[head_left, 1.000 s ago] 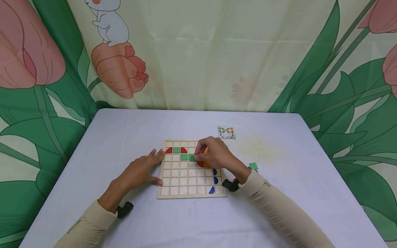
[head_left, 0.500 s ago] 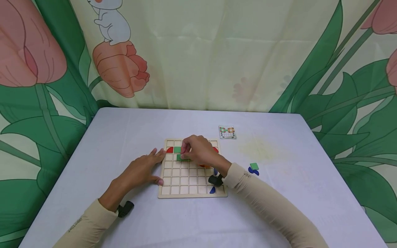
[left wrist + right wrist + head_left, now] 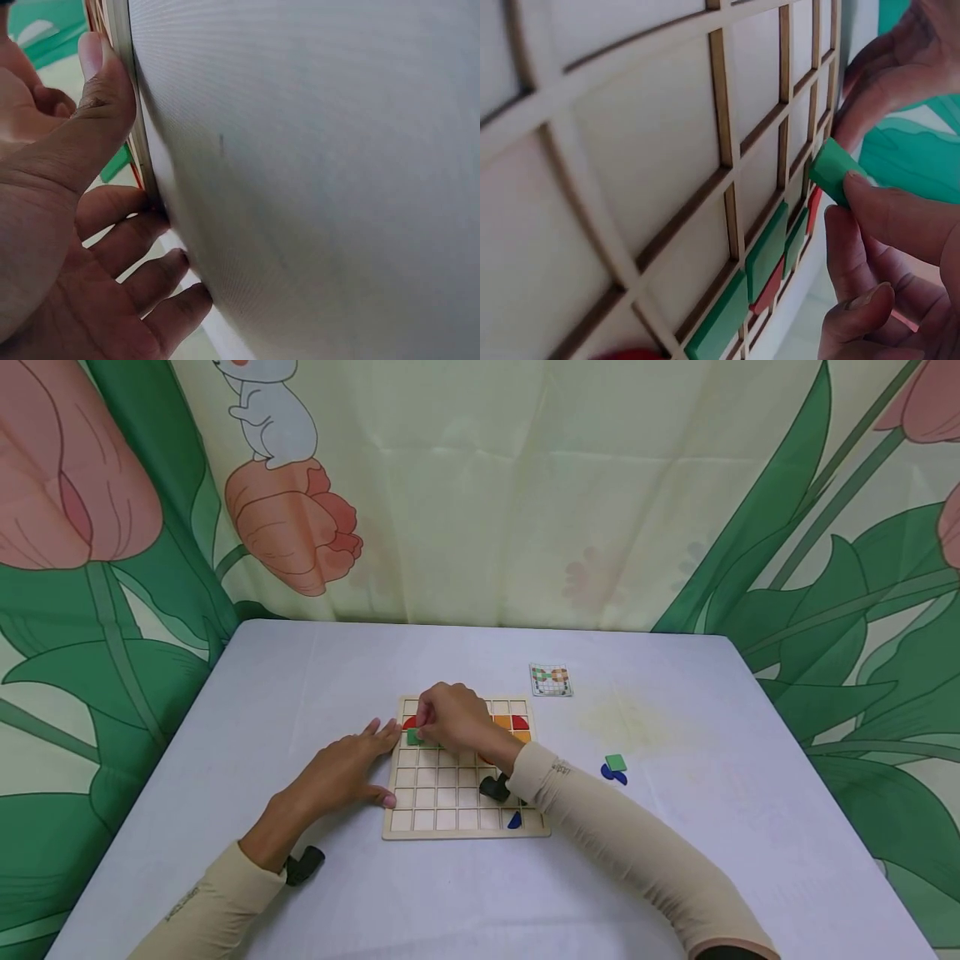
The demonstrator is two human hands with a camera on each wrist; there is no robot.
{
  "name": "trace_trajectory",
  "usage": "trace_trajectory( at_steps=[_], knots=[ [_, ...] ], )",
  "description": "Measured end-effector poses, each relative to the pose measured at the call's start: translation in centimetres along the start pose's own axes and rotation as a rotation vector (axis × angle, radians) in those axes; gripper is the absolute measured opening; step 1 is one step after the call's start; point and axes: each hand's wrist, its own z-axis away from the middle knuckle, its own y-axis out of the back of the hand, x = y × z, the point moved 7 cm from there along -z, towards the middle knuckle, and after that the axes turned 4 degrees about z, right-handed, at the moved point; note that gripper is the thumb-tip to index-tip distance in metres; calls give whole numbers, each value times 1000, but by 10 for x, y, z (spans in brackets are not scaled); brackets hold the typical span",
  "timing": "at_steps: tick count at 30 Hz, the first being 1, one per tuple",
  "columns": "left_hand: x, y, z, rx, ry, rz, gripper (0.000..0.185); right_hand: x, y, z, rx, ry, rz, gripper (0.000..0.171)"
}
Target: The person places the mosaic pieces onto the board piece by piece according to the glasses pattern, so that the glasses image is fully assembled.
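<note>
The left hand lies flat on the pale cloth-covered table, fingers straight and relaxed, holding nothing; its fingertips press the left edge of the wooden grid board. In the left wrist view the thumb lies along the board's thin plywood rim, the other fingers spread beneath.

At 3 o'clock from that hand, the right hand hovers over the board's upper left cells, fingers curled and pinching a green square tile. The tile sits at the fingertips, at about 8 o'clock from the knuckles, low over the 2nd row near the board's left edge. In the right wrist view the tile is a smooth, flat, matte green piece held tilted on edge between thumb and forefinger, just above the grid; whether it touches the board cannot be told.

The board is light wood, its square cells divided by thin raised slats. A red quarter-round piece shows at 9 o'clock of the right hand. In the right wrist view more green squares lie seated flat in cells. At the board's upper right lie an orange square and a red quarter-round; a blue curved piece sits in the bottom row.

Off the board, at 3 o'clock, a loose green square rests on a blue piece. At 1 o'clock lies a small pattern card.
</note>
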Motion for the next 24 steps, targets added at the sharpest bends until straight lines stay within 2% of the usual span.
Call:
trace_trajectory(
  at_steps=[8, 16, 24],
  knots=[
    [1, 2, 1, 8, -13, 6, 113, -4, -8, -8, -25, -31, 21, 15],
    [1, 1, 0, 1, 2, 4, 113, -7, -12, -9, -46, -55, 65, 14],
    [1, 2, 1, 1, 6, 4, 113, -7, -11, -8, -46, -44, 73, 11]
  ],
)
